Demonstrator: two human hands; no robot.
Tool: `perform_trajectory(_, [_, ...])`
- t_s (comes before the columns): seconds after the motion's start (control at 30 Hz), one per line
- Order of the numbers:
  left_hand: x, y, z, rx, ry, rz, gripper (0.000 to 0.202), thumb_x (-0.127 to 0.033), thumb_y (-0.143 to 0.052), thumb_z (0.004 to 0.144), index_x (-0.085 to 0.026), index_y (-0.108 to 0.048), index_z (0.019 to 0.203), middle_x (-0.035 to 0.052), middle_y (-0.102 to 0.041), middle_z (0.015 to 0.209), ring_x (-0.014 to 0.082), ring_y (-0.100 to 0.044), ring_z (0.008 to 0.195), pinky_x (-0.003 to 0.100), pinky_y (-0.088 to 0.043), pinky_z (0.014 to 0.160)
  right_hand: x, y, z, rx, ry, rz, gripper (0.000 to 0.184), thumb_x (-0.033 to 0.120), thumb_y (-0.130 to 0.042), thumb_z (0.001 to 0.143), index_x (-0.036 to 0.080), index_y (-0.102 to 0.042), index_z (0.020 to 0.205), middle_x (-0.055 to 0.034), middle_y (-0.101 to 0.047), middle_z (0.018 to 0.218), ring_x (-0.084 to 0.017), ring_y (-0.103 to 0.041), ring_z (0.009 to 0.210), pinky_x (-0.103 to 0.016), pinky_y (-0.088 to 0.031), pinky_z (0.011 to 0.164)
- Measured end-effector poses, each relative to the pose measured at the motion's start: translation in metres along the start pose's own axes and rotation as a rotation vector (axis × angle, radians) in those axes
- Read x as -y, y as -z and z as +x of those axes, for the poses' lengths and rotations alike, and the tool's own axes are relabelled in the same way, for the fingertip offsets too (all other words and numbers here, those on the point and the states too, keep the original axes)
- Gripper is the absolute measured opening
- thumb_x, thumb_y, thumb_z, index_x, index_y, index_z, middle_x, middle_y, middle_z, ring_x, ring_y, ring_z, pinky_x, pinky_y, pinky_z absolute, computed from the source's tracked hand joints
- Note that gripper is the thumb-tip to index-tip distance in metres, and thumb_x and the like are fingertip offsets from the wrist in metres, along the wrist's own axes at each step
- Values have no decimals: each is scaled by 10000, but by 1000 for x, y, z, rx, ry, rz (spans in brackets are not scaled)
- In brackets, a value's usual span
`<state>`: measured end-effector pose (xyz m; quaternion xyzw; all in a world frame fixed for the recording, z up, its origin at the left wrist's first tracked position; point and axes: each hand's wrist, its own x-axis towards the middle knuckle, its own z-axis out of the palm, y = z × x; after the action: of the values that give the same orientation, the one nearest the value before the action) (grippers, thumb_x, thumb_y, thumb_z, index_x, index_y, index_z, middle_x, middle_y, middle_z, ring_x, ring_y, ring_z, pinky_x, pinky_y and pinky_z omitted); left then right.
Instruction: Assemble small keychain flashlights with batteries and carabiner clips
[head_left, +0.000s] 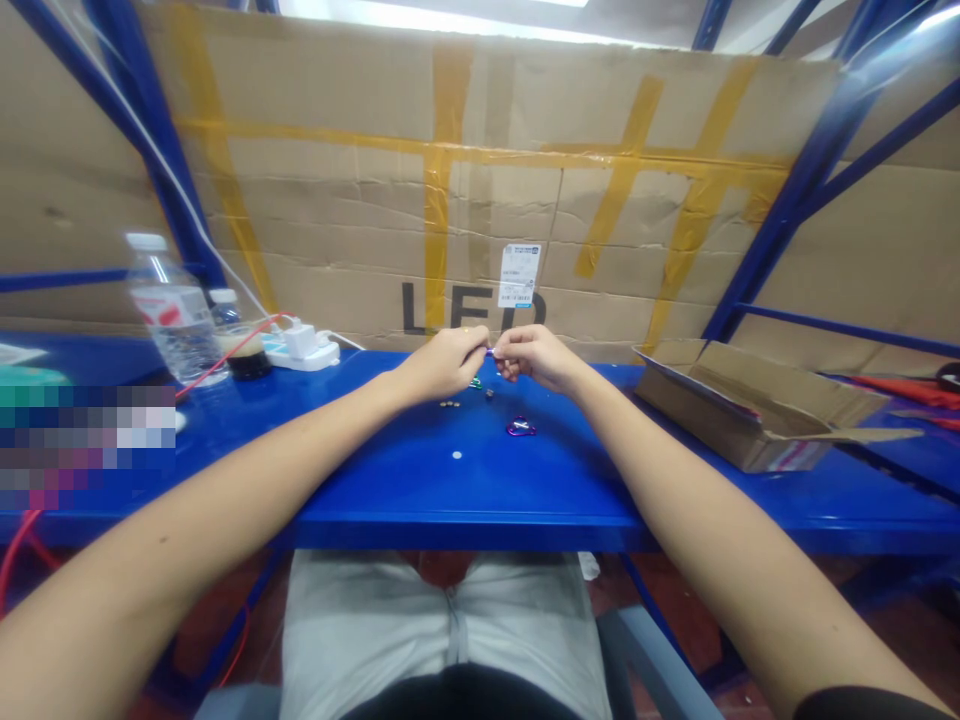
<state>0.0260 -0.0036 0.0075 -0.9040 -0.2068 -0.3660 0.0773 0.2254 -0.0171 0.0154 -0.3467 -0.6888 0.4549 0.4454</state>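
Near the front edge of the blue bench [465, 500] lies a small white dot [457, 455]. Beyond it, mid-bench, rests a purple clip [520, 427], with small dark pieces [450, 404] scattered just to its left. Above these, the left hand [444, 362] and right hand [531, 356] meet fingertip to fingertip, both pinched closed on a small purple part [490, 352] held between them. Water bottle [174, 312] and power strip [301, 347] stand toward the far left; an open cardboard box [750, 410] sits at the right.
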Motion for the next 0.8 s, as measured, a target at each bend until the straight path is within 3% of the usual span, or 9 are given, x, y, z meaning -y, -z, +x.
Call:
perform_trajectory(0.17, [2, -1, 1, -54, 8, -52, 100, -148, -506, 913, -168, -601, 890, 62, -683, 862, 180, -635, 795, 306, -482, 728, -1, -1, -1, -11, -6, 21, 142, 216, -760, 629, 138, -641, 623, -25, -604, 543, -107, -522, 476, -244, -411, 461])
perform_trajectory(0.57, [1, -1, 4, -183, -53, -247, 55, -150, -618, 841, -176, -650, 806, 43, -716, 871, 161, -667, 822, 296, -506, 769, 6, 1, -2, 58, -214, 257, 90, 167, -671, 639, 134, -588, 625, -17, -545, 509, -93, -452, 469, -217, -317, 427])
perform_trajectory(0.8, [-10, 4, 4, -115, 194, -195, 49, -217, -524, 912, -188, -559, 895, 24, -659, 797, 157, -612, 726, 285, -460, 660, 8, -3, -3, -8, -49, 139, 171, 150, -737, 614, 156, -566, 604, 4, -533, 522, -94, -460, 488, -229, -342, 468])
